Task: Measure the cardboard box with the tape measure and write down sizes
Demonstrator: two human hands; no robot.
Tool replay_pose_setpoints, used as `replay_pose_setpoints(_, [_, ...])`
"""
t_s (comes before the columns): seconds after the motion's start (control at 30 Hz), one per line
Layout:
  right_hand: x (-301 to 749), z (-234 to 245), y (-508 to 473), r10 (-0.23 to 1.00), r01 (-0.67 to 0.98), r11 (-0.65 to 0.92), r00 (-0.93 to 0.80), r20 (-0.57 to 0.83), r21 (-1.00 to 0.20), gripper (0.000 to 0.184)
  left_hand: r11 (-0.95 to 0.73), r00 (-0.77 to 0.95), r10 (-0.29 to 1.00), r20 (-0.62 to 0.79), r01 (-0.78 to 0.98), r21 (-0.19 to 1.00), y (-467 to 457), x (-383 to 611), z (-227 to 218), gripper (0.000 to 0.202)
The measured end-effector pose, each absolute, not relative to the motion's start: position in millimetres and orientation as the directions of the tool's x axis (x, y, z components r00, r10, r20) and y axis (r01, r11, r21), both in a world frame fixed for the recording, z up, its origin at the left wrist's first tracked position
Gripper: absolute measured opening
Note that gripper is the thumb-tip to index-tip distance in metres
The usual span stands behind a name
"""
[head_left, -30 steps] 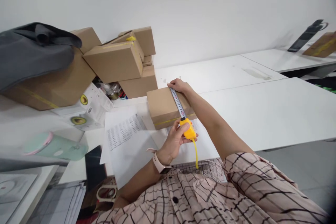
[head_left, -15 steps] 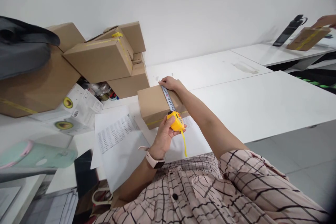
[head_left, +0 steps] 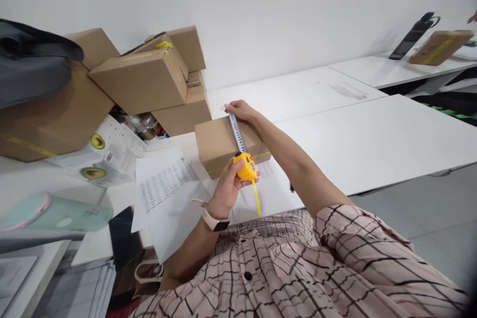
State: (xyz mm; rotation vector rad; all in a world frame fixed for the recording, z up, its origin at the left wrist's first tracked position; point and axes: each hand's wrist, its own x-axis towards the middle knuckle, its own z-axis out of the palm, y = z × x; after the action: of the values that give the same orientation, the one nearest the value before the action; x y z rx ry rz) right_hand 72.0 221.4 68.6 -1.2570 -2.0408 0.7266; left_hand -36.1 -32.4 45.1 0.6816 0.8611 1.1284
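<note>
A small cardboard box (head_left: 211, 140) lies on printed papers on the white table in front of me. My left hand (head_left: 225, 190) is closed round the yellow case of a tape measure (head_left: 246, 167) at the box's near edge, and a yellow strap dangles from the case. The metal tape blade (head_left: 237, 133) stretches across the box top. At the far edge, my right hand (head_left: 242, 111) pinches the blade's end; the fingertips are partly hidden.
Printed sheets (head_left: 164, 186) lie left of the box. Stacked cartons (head_left: 143, 82), avocado-printed white boxes (head_left: 108, 159) and a mint-green bottle (head_left: 70, 213) stand on the left. Far right are a dark bottle (head_left: 413, 37), a taped box (head_left: 439, 48) and part of another person's hand (head_left: 472, 18).
My left hand and the tape case have shifted slightly left and up; my right hand has edged a little farther away. The other person's hand has left the far box.
</note>
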Motion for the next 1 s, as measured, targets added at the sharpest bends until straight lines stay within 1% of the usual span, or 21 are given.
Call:
replay_pose_setpoints(0.07, [93.1, 74.2, 211.0, 0.877, 0.336, 0.472, -0.270, 0.397, -0.815, 0.059, 0.177, 0.142, 0.982, -0.126, -0.439, 0.881, -46.0, -48.9, 49.7, 0.059])
replay_pose_setpoints(0.1, [107.9, 74.9, 201.9, 0.859, 0.233, 0.510, -0.189, 0.476, -0.828, 0.061, 0.091, 0.097, 0.994, -0.055, -0.409, 0.908, -54.0, -57.4, 51.1, 0.061])
replay_pose_setpoints(0.13, [124.5, 73.3, 190.3, 0.857, 0.209, 0.515, -0.111, 0.503, -0.831, 0.061, -0.001, 0.035, 0.999, 0.015, -0.365, 0.931, -62.0, -66.7, 51.3, 0.065])
replay_pose_setpoints(0.2, [158.2, 61.4, 161.3, 0.869, 0.310, 0.447, 0.070, 0.489, -0.839, 0.063, -0.149, -0.106, 0.986, 0.126, -0.249, 0.957, -75.8, -86.3, 47.2, 0.071])
replay_pose_setpoints(0.27, [183.9, 39.8, 130.4, 0.908, 0.467, 0.272, 0.166, 0.385, -0.841, 0.066, -0.186, -0.219, 0.964, 0.148, -0.164, 0.969, -83.0, -103.8, 36.9, 0.070])
replay_pose_setpoints(0.33, [195.4, 15.4, 104.9, 0.962, 0.550, 0.140, 0.122, 0.245, -0.824, 0.066, -0.136, -0.282, 0.955, 0.087, -0.160, 0.978, -82.1, -116.8, 23.6, 0.065])
replay_pose_setpoints(0.4, [193.6, -2.3, 89.2, 0.981, 0.538, 0.132, 0.049, 0.188, -0.833, 0.065, -0.057, -0.278, 0.961, 0.002, -0.192, 0.980, -74.7, -125.6, 13.2, 0.061])
replay_pose_setpoints(0.43, [189.6, -6.1, 85.1, 0.981, 0.528, 0.158, 0.013, 0.195, -0.835, 0.065, -0.029, -0.261, 0.965, -0.025, -0.200, 0.979, -69.6, -128.9, 10.9, 0.060])
replay_pose_setpoints(0.5, [180.1, -2.2, 82.5, 0.964, 0.536, 0.240, -0.034, 0.263, -0.810, 0.063, -0.020, -0.226, 0.974, -0.026, -0.199, 0.980, -58.2, -134.9, 13.7, 0.062])
replay_pose_setpoints(0.6, [171.0, 25.1, 85.7, 0.918, 0.603, 0.349, -0.066, 0.391, -0.717, 0.058, -0.109, -0.231, 0.971, 0.064, -0.185, 0.977, -40.7, -143.2, 32.9, 0.062])
replay_pose_setpoints(0.67, [168.3, 46.3, 89.4, 0.894, 0.629, 0.388, -0.081, 0.440, -0.673, 0.053, -0.152, -0.231, 0.967, 0.110, -0.175, 0.973, -28.8, -147.8, 48.3, 0.060])
replay_pose_setpoints(0.73, [165.5, 61.8, 94.3, 0.889, 0.676, 0.367, -0.054, 0.454, -0.639, 0.046, -0.163, -0.213, 0.969, 0.127, -0.164, 0.973, -17.0, -150.6, 60.1, 0.058])
replay_pose_setpoints(0.8, [161.0, 69.6, 101.3, 0.882, 0.743, 0.311, 0.007, 0.471, -0.593, 0.040, -0.159, -0.191, 0.973, 0.128, -0.157, 0.975, -7.2, -150.5, 66.7, 0.056])
replay_pose_setpoints(0.87, [155.0, 72.0, 110.5, 0.850, 0.795, 0.306, 0.020, 0.526, -0.524, 0.034, -0.180, -0.196, 0.969, 0.151, -0.138, 0.974, -2.2, -146.4, 69.1, 0.055])
replay_pose_setpoints(0.93, [148.5, 72.8, 120.5, 0.809, 0.809, 0.381, -0.058, 0.585, -0.447, 0.029, -0.242, -0.220, 0.951, 0.216, -0.099, 0.965, -4.5, -137.2, 68.7, 0.057])
replay_pose_setpoints(1.0, [142.0, 74.5, 130.0, 0.796, 0.797, 0.445, -0.144, 0.587, -0.408, 0.029, -0.307, -0.207, 0.935, 0.287, -0.071, 0.949, -13.6, -122.3, 64.8, 0.060])
